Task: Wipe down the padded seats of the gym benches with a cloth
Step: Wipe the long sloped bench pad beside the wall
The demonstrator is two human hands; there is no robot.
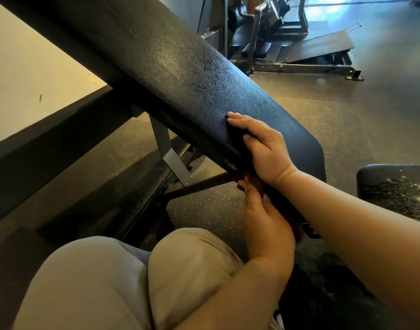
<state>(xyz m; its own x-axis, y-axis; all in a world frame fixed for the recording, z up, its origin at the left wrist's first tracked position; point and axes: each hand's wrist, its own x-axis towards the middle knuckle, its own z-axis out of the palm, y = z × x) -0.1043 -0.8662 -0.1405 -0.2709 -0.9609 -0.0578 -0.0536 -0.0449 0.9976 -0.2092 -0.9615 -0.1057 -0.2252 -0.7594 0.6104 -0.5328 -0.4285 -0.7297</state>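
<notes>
Bench pad [180, 75]: black, textured, slants from the upper left to the centre right of the frame.
Right hand [263, 148]: centre right, fingers straight, palm flat on the pad's lower end; grasps nothing.
Left hand [263, 220]: lower centre, just under the pad's edge, fingers against a dark reddish cloth [254, 181]; grip cannot be told.
Cloth: mostly hidden between hand and pad underside.
Second pad [394, 186]: right edge, scuffed.
Knees [132, 270]: bottom left, in beige trousers.
</notes>
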